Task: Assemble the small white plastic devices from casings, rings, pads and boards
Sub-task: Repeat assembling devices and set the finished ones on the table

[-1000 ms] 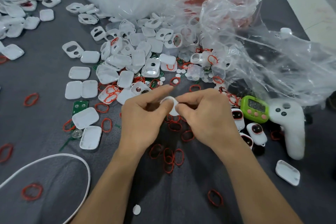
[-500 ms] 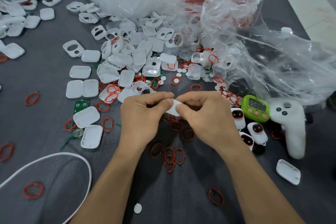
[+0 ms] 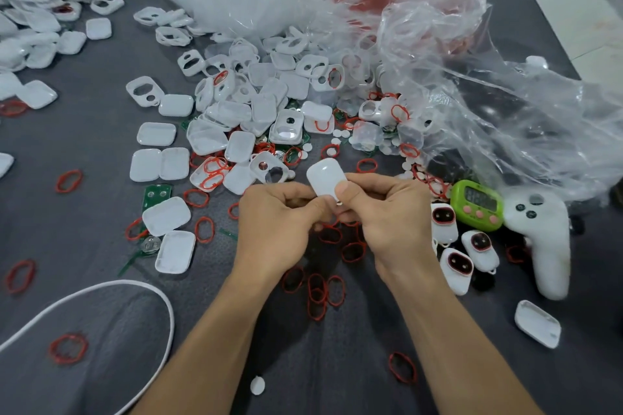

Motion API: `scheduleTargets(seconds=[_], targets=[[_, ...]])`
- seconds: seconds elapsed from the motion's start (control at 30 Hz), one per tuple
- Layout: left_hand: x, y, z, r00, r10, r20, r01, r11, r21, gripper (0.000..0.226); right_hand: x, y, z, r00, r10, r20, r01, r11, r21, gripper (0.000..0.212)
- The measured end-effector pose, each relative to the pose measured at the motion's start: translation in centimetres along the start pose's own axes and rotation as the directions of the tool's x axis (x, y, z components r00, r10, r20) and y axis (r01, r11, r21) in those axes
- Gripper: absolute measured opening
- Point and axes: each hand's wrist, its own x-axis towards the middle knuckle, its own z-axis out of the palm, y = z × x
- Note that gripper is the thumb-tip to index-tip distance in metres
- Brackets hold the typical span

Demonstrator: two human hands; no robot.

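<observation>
left hand [image 3: 279, 222] pinches white casing [image 3: 325, 180] | right hand [image 3: 387, 212] pinches it too

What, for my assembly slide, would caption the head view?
Left hand and right hand pinch a small white rounded plastic casing above a grey table strewn with red rings.

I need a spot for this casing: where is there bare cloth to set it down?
Bare grey cloth: between the right forearm and the lone casing, below the finished devices; also left, between the white cord and the casing halves. Crowded: the casing pile ahead of the held casing, red rings beneath the left hand and right hand.
</observation>
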Motion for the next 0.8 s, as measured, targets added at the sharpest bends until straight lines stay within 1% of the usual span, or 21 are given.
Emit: scheduleTargets(seconds=[0.07,0.13,0.17,0.2,0.23,0.27,0.3,0.33,0.37,0.4,0.43,0.47,0.5,0.57,0.63,0.67,0.73,0.77,0.8], targets=[[0.0,0.0,0.0,1.0,-0.002,-0.029,0.003,0.999,0.049,0.014,-0.3,0.4,0.0,0.997,-0.073,-0.021,0.069,0.987,-0.148,0.026],[-0.2,0.0,0.4,0.994,0.055,-0.093,-0.039,0.985,0.168,0.01,-0.9,0.5,0.3,0.979,-0.2,-0.034,0.178,0.928,-0.328,0.016],[-0.3,0.0,0.5,0.986,0.108,-0.126,-0.075,0.967,0.242,0.007,-1.2,0.5,0.5,0.967,-0.251,-0.035,0.219,0.896,-0.387,0.027],[-0.5,0.1,0.6,0.977,0.163,-0.14,-0.11,0.94,0.322,0.005,-1.5,0.6,0.8,0.961,-0.277,-0.011,0.249,0.88,-0.404,0.04],[-0.6,0.1,0.6,0.965,0.223,-0.137,-0.152,0.903,0.402,0.007,-1.7,0.7,1.1,0.963,-0.267,0.035,0.259,0.884,-0.39,0.049],[-0.8,0.1,0.6,0.954,0.274,-0.121,-0.192,0.869,0.456,0.009,-1.7,0.7,1.5,0.967,-0.24,0.086,0.255,0.902,-0.349,0.049],[-0.9,0.0,0.5,0.945,0.308,-0.107,-0.225,0.853,0.471,0.008,-1.8,0.7,1.9,0.969,-0.215,0.12,0.241,0.928,-0.283,0.041],[-1.0,0.0,0.3,0.945,0.311,-0.099,-0.242,0.871,0.428,0.006,-1.7,0.7,2.1,0.973,-0.188,0.131,0.211,0.959,-0.191,0.031],[-1.0,0.2,0.1,0.948,0.298,-0.107,-0.244,0.903,0.354,0.01,-1.4,0.6,2.2,0.982,-0.137,0.128,0.147,0.986,-0.072,0.028],[-0.9,0.3,-0.1,0.949,0.287,-0.128,-0.242,0.928,0.283,0.018,-1.2,0.4,2.2,0.989,-0.05,0.136,0.041,0.997,0.066,0.03],[-0.8,0.4,-0.2,0.944,0.295,-0.149,-0.253,0.934,0.251,0.022,-1.0,0.2,2.1,0.984,0.053,0.17,-0.087,0.977,0.196,0.031],[-0.8,0.5,-0.3,0.935,0.317,-0.16,-0.274,0.931,0.241,0.024,-0.8,-0.2,1.9,0.966,0.138,0.219,-0.2,0.933,0.298,0.031],[-0.7,0.6,-0.4,0.931,0.329,-0.16,-0.291,0.931,0.22,0.025,-0.6,-0.6,1.7,0.946,0.193,0.259,-0.28,0.89,0.361,0.03],[-0.6,0.7,-0.6,0.939,0.308,-0.154,-0.284,0.945,0.163,0.033,-0.3,-1.0,1.0,0.923,0.244,0.298,-0.356,0.837,0.417,0.027],[-0.4,0.7,-0.5,0.951,0.275,-0.139,-0.258,0.957,0.131,0.042,-0.2,-1.1,0.5,0.919,0.265,0.291,-0.37,0.836,0.405,0.024],[-0.3,0.7,-0.4,0.962,0.25,-0.107,-0.241,0.967,0.088,0.044,-0.2,-1.0,0.3,0.918,0.272,0.289,-0.373,0.84,0.394,0.023],[-0.1,0.7,0.0,0.986,0.167,-0.011,-0.167,0.985,-0.03,0.041,-0.3,-0.8,0.0,0.907,0.273,0.322,-0.385,0.847,0.368,0.025],[-0.1,0.7,0.1,0.991,0.128,0.036,-0.126,0.991,-0.051,0.039,-0.3,-0.7,0.0,0.892,0.268,0.364,-0.398,0.848,0.351,0.03],[-0.1,0.6,0.2,0.992,0.107,0.064,-0.104,0.994,-0.037,0.037,-0.3,-0.6,-0.1,0.873,0.262,0.411,-0.41,0.852,0.327,0.036]])
